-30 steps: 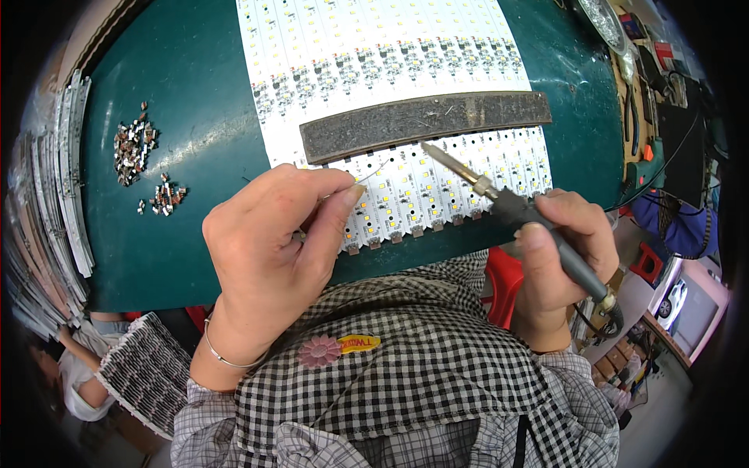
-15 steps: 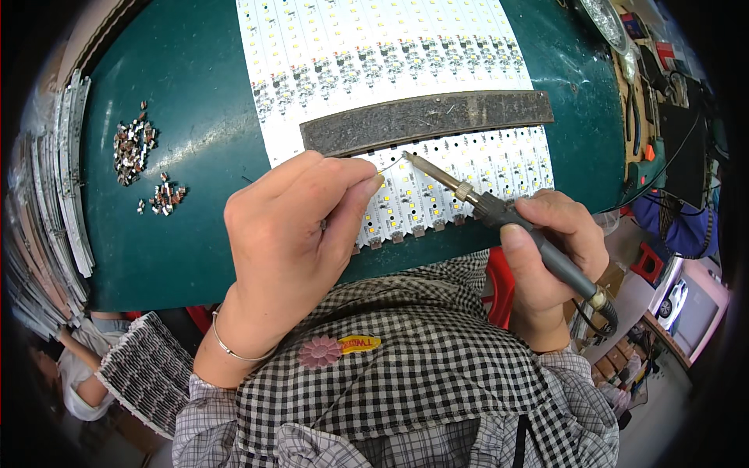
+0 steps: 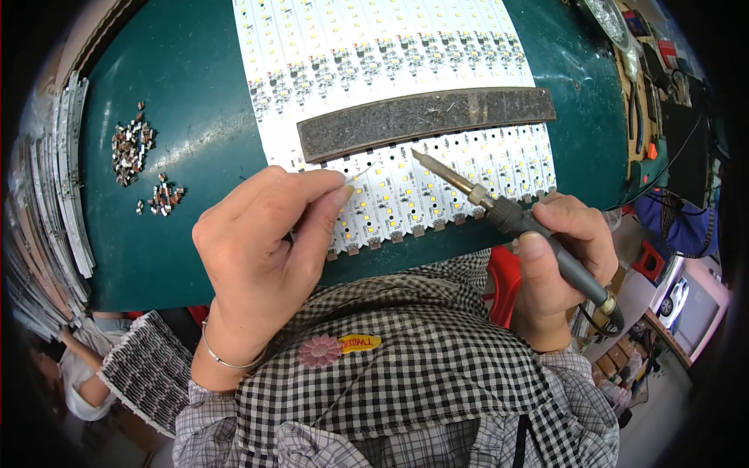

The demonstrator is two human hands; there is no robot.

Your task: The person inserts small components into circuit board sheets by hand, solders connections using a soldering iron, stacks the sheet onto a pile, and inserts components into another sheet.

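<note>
the sheet of led strips (image 3: 390,70) lies on the work table (image 3: 195,86), running from the far edge to the near edge, and the flat bar (image 3: 425,121) lies across it from left to right. near of the bar, the left hand (image 3: 261,242) rests over the sheet's near-left part with a thin wire (image 3: 360,169) at its fingertips, while the right hand (image 3: 558,257) at the near right holds the soldering iron (image 3: 499,210), its tip pointing far-left over the strips just near of the bar. two heaps of small parts (image 3: 140,168) lie on the table well left of the sheet, and stacked strips (image 3: 55,210) stand along the table's left edge.

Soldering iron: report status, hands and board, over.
Right hand grips soldering iron, tip above LED panel. Left hand pinches thin solder wire. Dark bar lies across panel.
</note>
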